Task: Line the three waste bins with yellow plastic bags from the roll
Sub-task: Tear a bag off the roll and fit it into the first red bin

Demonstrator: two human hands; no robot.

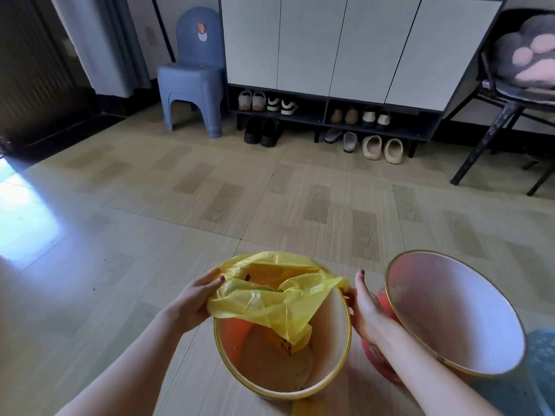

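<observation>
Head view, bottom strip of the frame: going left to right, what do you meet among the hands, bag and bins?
left hand → yellow bag draped over the near bin's rim → right hand → unlined second bin.

The right hand's fingertips [348, 295] are hidden behind the bag [270, 304]. A blue thing [540, 355] is cut off at the right edge, a yellow scrap [303, 409] at the bottom.

No legible text or labels anywhere.
</observation>
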